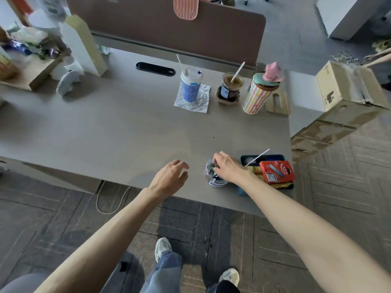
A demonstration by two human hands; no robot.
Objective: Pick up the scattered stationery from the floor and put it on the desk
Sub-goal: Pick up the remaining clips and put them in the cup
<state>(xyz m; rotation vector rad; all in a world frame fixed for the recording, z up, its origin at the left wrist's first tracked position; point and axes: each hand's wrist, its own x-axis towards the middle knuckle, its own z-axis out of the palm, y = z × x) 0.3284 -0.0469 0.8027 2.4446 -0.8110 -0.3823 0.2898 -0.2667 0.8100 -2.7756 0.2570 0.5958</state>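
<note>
The grey wood-grain desk fills the middle of the view, with a brown divider panel running along its far edge. Beyond the right edge, a stack of cardboard boxes stands on the floor, touching or nearly touching the desk side.

Near the far right corner stand 3 drinks in a row: a blue patterned paper cup with lid and straw on a crumpled white napkin, a clear iced coffee cup with a straw, and a striped tumbler topped with a pink hat-shaped cap. A black oval cable grommet lies closer to the far edge.

At the near right corner sits a dark blue tray, holding a red box of staples and a white stick that leans out over its rim. Just to its left, near the front edge, stands a small clear round tub of binder clips.

The right hand is on top of that tub, its fingers curled down over the open mouth and touching the clips; whether it grips any cannot be told. The left hand hovers just above the desk near the front edge, beside the tub, fingers loosely spread and holding nothing.

Below, 2 pale sneakers stand on dark patterned carpet.
</note>
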